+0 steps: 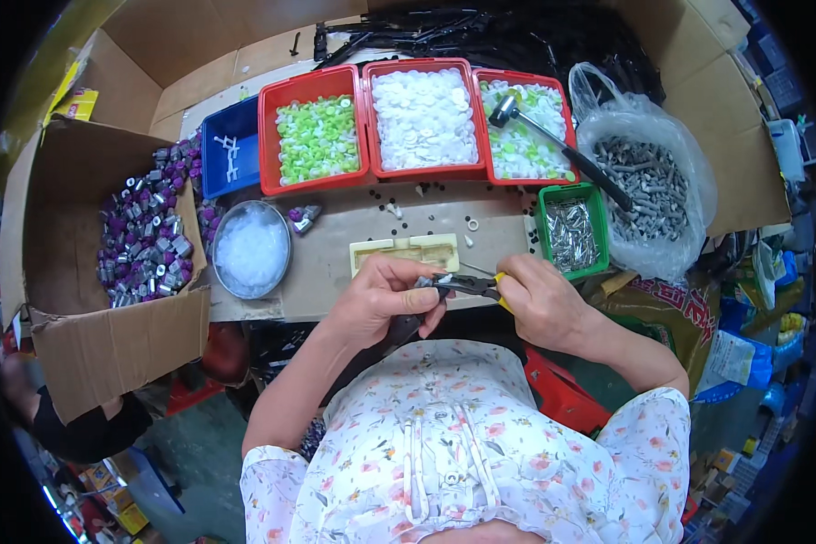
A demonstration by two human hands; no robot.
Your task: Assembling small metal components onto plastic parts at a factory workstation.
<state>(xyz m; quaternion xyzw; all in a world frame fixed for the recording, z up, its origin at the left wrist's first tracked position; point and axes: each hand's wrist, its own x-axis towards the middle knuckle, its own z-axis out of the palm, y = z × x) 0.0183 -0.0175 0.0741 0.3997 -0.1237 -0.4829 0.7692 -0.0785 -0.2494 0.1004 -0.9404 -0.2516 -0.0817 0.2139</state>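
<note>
My right hand (537, 297) is closed round the yellow handles of a pair of pliers (470, 285), whose dark jaws point left. A thin metal rod (477, 269) sticks out beside the pliers near the same hand. The fingers of my left hand (379, 297) pinch a small whitish-grey piece (441, 280) at the tip of the jaws; its kind is too small to tell. Below that hand a long black piece (401, 332) slants down, partly hidden by the fingers. Just beyond my hands lies a cream rectangular holder (364, 247) with a brownish hollow.
Red bins (363, 127) of green and white discs line the back, beside a blue bin (210, 154). A hammer (571, 152) rests across the right one. Around stand a carton (109, 349), a round bowl (288, 263), a green bin (541, 238) and a plastic bag (703, 195) of grey parts.
</note>
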